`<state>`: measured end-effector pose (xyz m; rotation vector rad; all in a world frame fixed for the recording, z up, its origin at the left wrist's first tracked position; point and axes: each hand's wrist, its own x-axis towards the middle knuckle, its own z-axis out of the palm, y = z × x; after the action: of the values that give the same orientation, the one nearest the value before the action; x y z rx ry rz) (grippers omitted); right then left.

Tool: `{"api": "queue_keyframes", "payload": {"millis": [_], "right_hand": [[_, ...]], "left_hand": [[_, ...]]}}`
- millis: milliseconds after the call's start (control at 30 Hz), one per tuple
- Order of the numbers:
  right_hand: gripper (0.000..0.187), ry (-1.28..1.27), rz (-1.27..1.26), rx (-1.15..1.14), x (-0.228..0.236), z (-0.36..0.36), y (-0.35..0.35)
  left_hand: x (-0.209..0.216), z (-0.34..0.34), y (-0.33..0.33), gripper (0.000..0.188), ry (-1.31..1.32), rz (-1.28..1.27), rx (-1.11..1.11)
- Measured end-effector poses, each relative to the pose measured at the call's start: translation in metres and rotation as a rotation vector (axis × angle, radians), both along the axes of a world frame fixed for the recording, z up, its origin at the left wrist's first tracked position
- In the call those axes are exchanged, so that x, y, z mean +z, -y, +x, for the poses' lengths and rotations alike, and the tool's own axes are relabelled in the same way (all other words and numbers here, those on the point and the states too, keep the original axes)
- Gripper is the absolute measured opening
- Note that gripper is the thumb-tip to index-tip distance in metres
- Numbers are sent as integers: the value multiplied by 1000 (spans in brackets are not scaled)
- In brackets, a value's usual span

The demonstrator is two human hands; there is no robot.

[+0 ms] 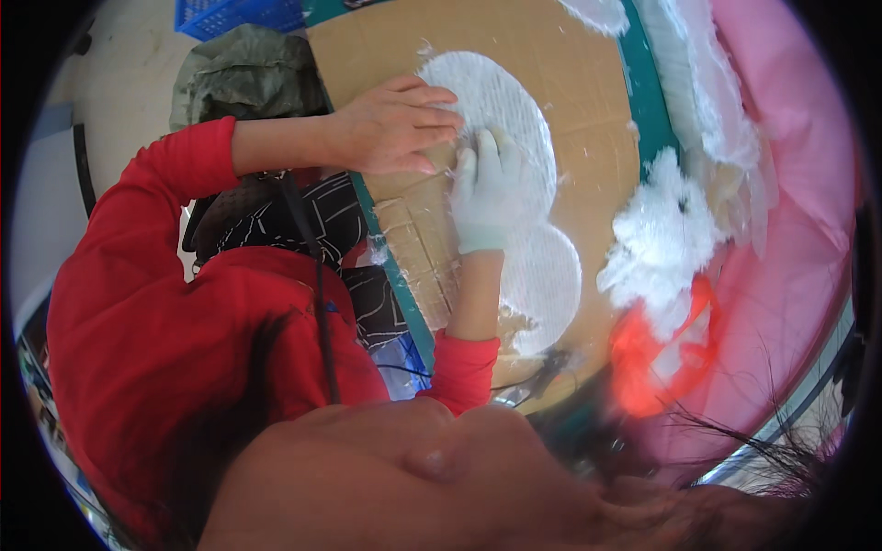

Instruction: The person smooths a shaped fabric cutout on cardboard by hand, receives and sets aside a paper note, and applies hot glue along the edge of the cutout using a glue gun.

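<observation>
White fibre sheet (542, 266) lay on cardboard (593, 138). Gloved right hand (489, 191), loosely spread, rested upon it; bare left hand (390, 129), fingers wide, at its edge. Sideways dragging could have torn it.

the head-worn fisheye looks down on white padding (525, 118) from nearby.

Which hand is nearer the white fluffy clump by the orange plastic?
Right: the gloved right hand, on white padding, is across cardboard from the fluffy clump; the bare left hand is farther away.
</observation>
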<state>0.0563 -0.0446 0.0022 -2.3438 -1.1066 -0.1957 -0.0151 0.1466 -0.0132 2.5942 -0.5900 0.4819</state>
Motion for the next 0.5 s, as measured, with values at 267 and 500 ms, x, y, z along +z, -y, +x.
{"api": "queue_keyframes", "payload": {"millis": [267,500], "right_hand": [[27,-148,-23,-79,-21,-5,23],[32,76,-101,43,-29,1,25]], "left_hand": [[-23,11,17,51,1,-55,-102],[-20,7,21,44,57,-9,-5]]}}
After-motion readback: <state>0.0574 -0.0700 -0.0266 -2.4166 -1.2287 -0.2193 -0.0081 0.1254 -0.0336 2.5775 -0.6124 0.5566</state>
